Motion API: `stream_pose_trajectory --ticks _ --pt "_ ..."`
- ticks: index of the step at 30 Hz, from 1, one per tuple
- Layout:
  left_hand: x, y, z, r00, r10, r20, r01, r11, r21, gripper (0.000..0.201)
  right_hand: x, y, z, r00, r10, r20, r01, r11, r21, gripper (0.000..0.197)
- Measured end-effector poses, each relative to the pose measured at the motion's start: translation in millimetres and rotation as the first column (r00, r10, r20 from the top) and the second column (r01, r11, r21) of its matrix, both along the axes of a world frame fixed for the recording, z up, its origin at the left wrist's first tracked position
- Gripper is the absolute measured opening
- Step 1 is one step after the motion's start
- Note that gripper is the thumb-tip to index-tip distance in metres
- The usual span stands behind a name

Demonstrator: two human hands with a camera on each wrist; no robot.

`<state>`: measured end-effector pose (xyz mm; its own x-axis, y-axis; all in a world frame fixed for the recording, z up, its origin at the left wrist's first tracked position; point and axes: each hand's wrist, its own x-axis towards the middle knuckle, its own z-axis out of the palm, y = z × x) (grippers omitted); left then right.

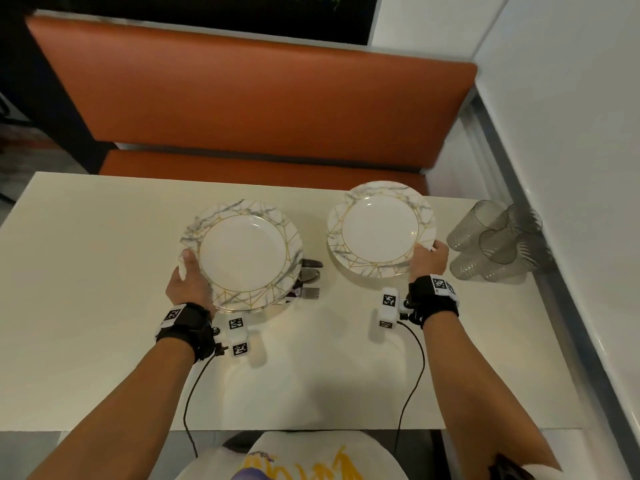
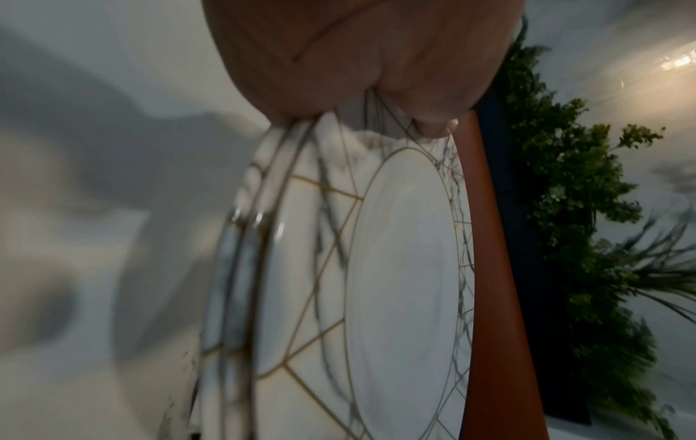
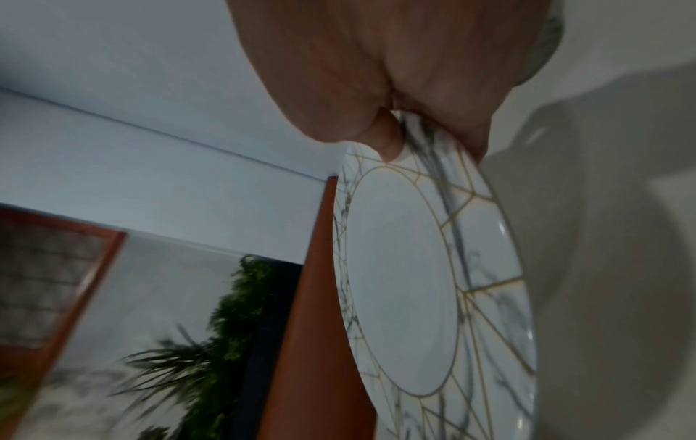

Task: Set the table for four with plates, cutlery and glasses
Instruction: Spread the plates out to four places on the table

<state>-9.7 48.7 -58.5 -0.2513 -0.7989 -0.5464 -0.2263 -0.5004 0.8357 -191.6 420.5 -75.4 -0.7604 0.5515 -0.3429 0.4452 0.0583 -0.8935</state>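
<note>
Two marble-patterned plate groups are occupying the middle of a pale cream worktop (image 1: 104,341): the left plate stack (image 1: 242,254), which the left wrist view is showing as several plates with separate rims (image 2: 241,268), and the right plate (image 1: 381,230), which is tilting with its far edge reaching toward the worktop's far border. Left hand (image 1: 187,282) is gripping the near-left rim of the left plate stack, thumb lying on top of the rim. Right hand (image 1: 427,259) is pinching the near-right rim of the right plate, thumb (image 3: 388,143) pressing on the patterned border. Cutlery (image 1: 308,278), including a fork and a spoon, is lying on the worktop just beside the left plate stack and partly tucked beneath it, between the two plate groups. Clear tumblers (image 1: 491,244) are standing clustered at the far-right corner of the worktop, near the right plate and apart from it. Orange upholstered bench seating (image 1: 259,109) is running along the far edge of the worktop. White wall (image 1: 571,116) with a metal trim strip is closing off the right side, right against the worktop edge. Green foliage (image 2: 572,193) is showing behind the bench. Bare worktop is lying to the left of the stack and along the near edge.
</note>
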Motion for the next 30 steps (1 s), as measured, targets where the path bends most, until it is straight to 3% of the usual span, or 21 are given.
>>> stream_pose_trajectory --ticks 5,11,13,15,21,28,30 --pt "-8.6 6.7 10.7 0.998 0.063 0.014 -0.064 0.998 0.013 0.079 -16.2 11.5 -66.2 0.98 0.081 0.184 -0.086 0.996 0.016 0.032" --pt "-18.2 16.4 11.2 0.997 0.066 0.036 -0.066 0.998 -0.021 0.074 -21.9 7.2 -90.3 0.936 0.166 0.312 -0.198 0.977 0.075 0.019" --pt "-22.6 19.6 8.5 0.998 0.048 0.046 -0.047 0.999 -0.022 0.072 -26.5 8.1 -101.3 0.926 0.15 0.347 -0.206 0.97 0.131 0.03" --pt "-26.0 23.3 5.3 0.998 0.034 0.046 -0.034 0.999 -0.009 0.066 -32.6 8.6 -105.4 0.915 0.16 0.371 -0.236 0.957 0.169 0.041" --pt "-32.0 30.9 -3.8 0.997 -0.049 0.054 0.048 0.999 0.02 0.036 -53.2 -3.1 -87.2 0.898 0.208 0.388 -0.299 0.936 0.189 0.04" --pt "-32.1 36.1 -7.9 0.989 -0.134 0.064 0.134 0.991 0.015 0.054 -69.8 -11.3 -81.9 0.884 0.243 0.4 -0.341 0.92 0.194 0.039" --pt "-32.0 37.9 -7.7 0.985 -0.153 0.078 0.153 0.988 0.016 0.051 -71.2 -10.5 -81.8 0.879 0.238 0.412 -0.339 0.921 0.191 0.041"
